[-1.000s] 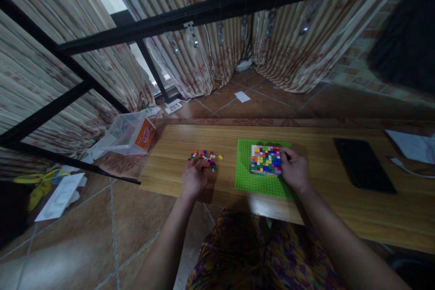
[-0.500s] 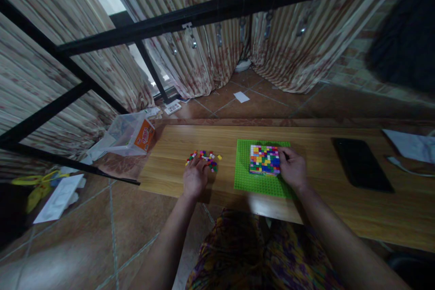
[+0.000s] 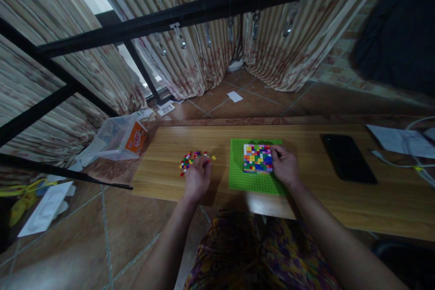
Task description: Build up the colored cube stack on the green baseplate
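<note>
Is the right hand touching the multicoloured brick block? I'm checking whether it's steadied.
Touching: the head view shows the right hand pressed against the brick block's right edge, no gap.

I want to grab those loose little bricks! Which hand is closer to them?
Left. The left hand rests right at the loose bricks, fingers over the pile's right side. The right hand is apart from them, at the right edge of the colourful block on the green baseplate.
</note>
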`<action>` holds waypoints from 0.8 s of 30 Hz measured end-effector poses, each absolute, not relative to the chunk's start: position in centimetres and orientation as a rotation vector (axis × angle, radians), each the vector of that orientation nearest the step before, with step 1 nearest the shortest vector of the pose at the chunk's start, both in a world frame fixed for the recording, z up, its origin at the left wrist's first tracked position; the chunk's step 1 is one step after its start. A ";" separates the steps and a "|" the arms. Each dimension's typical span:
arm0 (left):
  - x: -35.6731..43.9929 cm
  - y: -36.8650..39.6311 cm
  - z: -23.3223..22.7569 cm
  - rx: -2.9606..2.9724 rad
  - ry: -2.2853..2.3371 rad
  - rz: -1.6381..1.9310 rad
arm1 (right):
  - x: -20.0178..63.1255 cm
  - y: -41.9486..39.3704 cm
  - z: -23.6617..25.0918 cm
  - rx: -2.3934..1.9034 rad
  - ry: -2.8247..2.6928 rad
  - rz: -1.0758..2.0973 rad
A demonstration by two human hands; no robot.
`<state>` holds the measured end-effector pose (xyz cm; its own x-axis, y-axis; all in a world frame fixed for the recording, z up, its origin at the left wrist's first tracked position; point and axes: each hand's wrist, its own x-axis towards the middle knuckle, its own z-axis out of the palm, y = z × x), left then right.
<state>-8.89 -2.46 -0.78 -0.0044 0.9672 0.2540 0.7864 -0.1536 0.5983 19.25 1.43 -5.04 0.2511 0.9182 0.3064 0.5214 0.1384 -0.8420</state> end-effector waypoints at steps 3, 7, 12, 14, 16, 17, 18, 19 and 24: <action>-6.5 -2.8 0.0 1.938 1.639 0.978 | 19.2 1.4 -5.0 -1.527 -1.400 0.503; -3.7 -3.0 0.3 1.882 1.482 1.024 | 19.3 1.6 -5.3 -1.514 -1.405 0.511; -1.7 -2.4 0.6 1.871 1.445 1.028 | 19.4 1.7 -5.5 -1.513 -1.405 0.518; -1.2 -2.0 0.6 1.866 1.437 1.015 | 19.4 1.7 -5.6 -1.511 -1.404 0.513; -0.8 -1.6 0.6 1.856 1.440 0.996 | 19.4 1.8 -5.7 -1.511 -1.394 0.510; -0.7 -1.4 0.6 1.854 1.442 0.982 | 19.4 1.8 -5.7 -1.510 -1.390 0.509; -0.5 -1.3 0.6 1.856 1.444 0.967 | 19.4 1.8 -5.7 -1.508 -1.388 0.508; -0.5 -1.1 0.5 1.859 1.448 0.950 | 19.4 1.8 -5.7 -1.507 -1.387 0.509; -0.5 -0.4 0.3 1.887 1.465 0.853 | 19.4 1.8 -5.4 -1.500 -1.396 0.515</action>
